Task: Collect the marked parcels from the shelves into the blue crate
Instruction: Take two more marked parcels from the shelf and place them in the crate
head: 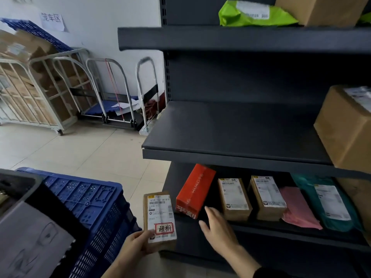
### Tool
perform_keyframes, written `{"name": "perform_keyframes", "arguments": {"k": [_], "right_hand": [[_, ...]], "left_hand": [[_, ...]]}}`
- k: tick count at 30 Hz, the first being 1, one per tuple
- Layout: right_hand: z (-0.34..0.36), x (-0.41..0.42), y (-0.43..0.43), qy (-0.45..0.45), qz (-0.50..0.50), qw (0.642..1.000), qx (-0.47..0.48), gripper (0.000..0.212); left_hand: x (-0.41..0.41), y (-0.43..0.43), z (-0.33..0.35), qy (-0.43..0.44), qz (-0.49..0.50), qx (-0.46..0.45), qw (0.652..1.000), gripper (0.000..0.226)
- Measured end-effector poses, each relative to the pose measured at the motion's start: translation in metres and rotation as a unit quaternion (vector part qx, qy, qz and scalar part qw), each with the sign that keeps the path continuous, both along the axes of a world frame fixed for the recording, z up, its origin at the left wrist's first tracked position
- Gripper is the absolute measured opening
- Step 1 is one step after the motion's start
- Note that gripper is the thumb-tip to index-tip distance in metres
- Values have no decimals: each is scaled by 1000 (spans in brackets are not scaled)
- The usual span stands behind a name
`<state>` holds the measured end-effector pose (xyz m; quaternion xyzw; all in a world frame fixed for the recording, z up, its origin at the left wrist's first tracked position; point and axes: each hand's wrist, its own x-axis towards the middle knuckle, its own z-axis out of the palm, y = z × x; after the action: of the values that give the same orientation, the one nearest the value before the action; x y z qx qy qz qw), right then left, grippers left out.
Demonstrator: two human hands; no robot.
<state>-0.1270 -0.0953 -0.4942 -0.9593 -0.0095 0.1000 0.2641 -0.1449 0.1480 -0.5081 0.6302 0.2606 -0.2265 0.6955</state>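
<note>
My left hand point(136, 244) holds a small brown parcel point(159, 215) by its lower end; its white label carries a red-framed mark. The parcel is off the shelf, between the blue crate point(96, 199) at lower left and the dark shelving. My right hand point(217, 227) is open, fingers spread, just in front of the low shelf point(281, 230). On that shelf lie a red box point(194, 190), two brown labelled parcels point(233, 198) point(268, 197), a pink bag point(299, 207) and a teal bag point(329, 201).
The middle shelf point(230, 127) holds a large cardboard box point(347, 127) at the right. A green bag point(253, 15) and another box lie on the top shelf. Metal roll cages point(36, 93) and hand trolleys point(120, 97) stand by the wall. A grey bin point(24, 227) sits in the crate.
</note>
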Motion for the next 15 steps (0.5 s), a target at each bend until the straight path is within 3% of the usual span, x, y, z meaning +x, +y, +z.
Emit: {"name": "perform_keyframes", "arguments": {"k": [4,9,15], "right_hand": [[-23,52,39,-65,-70,993,-63,69],[-50,97,76,-20,-89,986,-141,98],[-73,98,54,-96,-80,978,-169,81]], "left_hand": [[30,0,-28,-60,40,-12,997,15],[50,-1,-57,-122,61,-10,991,11],[70,8,-88,-169,44,17,984,21]]}}
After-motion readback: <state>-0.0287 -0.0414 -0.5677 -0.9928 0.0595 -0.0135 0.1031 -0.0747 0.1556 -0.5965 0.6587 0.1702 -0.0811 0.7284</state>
